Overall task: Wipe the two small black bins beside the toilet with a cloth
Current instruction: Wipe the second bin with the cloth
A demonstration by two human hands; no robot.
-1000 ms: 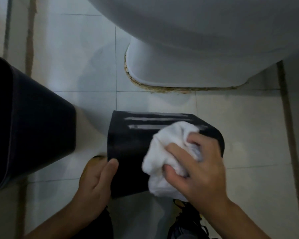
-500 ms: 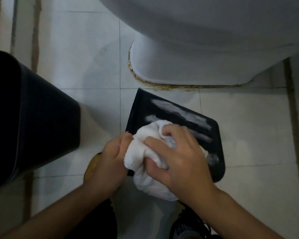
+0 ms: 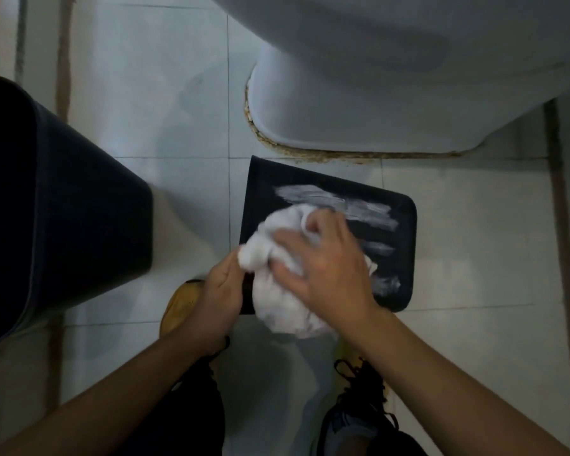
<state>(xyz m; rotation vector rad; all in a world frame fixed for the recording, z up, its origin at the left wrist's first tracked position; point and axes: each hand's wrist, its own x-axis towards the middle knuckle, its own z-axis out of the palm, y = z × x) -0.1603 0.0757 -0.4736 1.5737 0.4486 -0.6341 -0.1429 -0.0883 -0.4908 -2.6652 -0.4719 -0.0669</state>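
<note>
Low in the frame centre our left hand (image 3: 219,292) grips the near edge of the tipped small black bin (image 3: 329,205), our right hand (image 3: 323,268) clutches the white cloth (image 3: 277,258) upon it, streaks could remain, while the second bin (image 3: 63,209) waits at left.

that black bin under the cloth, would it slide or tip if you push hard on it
Probably slides: the black bin lies on smooth glossy floor tiles, and the left hand grips its edge as if bracing it. It looks like light, thin plastic. Further tipping seems unlikely. The right hand presses the white cloth on it.
</note>
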